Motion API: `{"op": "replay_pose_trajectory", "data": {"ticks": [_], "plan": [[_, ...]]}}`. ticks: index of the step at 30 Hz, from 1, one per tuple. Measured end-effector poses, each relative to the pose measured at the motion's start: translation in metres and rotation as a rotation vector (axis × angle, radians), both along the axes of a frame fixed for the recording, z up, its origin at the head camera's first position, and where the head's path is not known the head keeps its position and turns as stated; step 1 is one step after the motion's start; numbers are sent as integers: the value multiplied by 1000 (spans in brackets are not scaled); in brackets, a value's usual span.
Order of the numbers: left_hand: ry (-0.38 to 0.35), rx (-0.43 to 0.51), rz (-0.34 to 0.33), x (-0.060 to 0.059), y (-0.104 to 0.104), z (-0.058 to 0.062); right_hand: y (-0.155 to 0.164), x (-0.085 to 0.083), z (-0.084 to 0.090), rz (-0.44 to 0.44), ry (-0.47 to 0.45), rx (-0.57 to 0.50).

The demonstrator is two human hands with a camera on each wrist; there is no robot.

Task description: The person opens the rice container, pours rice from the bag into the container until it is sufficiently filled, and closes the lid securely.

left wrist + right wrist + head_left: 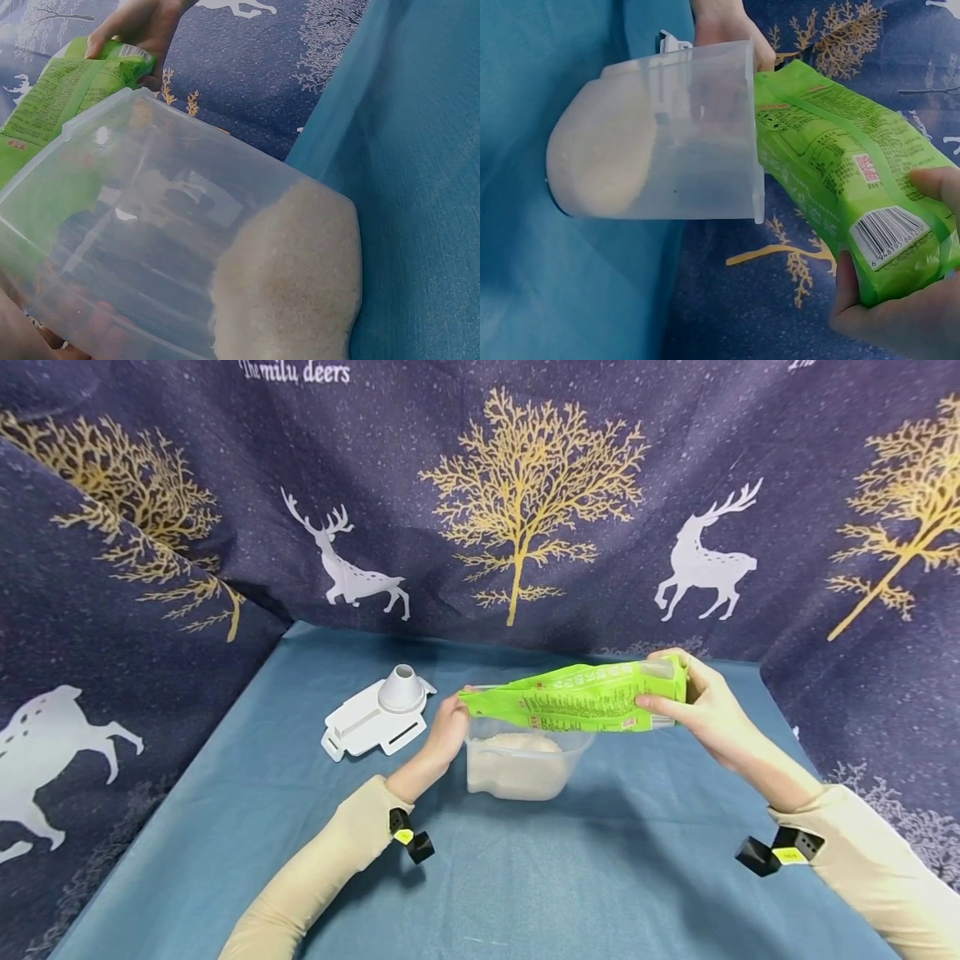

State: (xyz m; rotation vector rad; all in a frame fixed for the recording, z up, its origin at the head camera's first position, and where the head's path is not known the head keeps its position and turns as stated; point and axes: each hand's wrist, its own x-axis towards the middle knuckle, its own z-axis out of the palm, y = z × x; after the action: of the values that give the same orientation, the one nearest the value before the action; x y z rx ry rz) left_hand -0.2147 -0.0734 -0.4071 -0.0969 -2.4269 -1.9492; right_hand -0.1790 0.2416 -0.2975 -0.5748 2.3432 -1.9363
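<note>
A clear plastic container stands upright, with white rice heaped in its bottom. Over its top lies a green printed rice bag, nearly level, its narrow end at the container's left rim. My right hand grips the bag's wide end, thumb on the near side; the barcode shows in the right wrist view. At the left rim, my left hand pinches the bag's narrow end. The left wrist view shows some of its fingers only through the cloudy container wall. The bag's mouth is hidden.
A white lid-like plastic piece with a cone-shaped spout lies left of the container on the blue cloth. Behind the table hangs a dark curtain printed with deer and trees.
</note>
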Motion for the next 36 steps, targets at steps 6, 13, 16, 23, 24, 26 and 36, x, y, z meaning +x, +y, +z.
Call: {"op": "replay_pose_trajectory", "data": {"ticks": [6, 13, 16, 23, 24, 26, 36], "plan": [[10, -11, 4, 0, 1, -1, -1, -1, 3, 0, 17, 28], [8, -17, 10, 0, 0, 0, 0, -1, 6, -18, 46, 126], [13, -10, 8, 0, 0, 0, 0, -1, 8, -42, 98, 230], [20, 14, -8, 0, 1, 2, 1, 0, 11, -81, 192, 395], [21, 12, -9, 0, 1, 2, 1, -1, 11, -79, 197, 402], [25, 13, -8, 0, 1, 2, 1, -1, 11, -66, 204, 411], [25, -2, 13, 0, 2, 2, 0, 0, 19, -114, 217, 570]]}}
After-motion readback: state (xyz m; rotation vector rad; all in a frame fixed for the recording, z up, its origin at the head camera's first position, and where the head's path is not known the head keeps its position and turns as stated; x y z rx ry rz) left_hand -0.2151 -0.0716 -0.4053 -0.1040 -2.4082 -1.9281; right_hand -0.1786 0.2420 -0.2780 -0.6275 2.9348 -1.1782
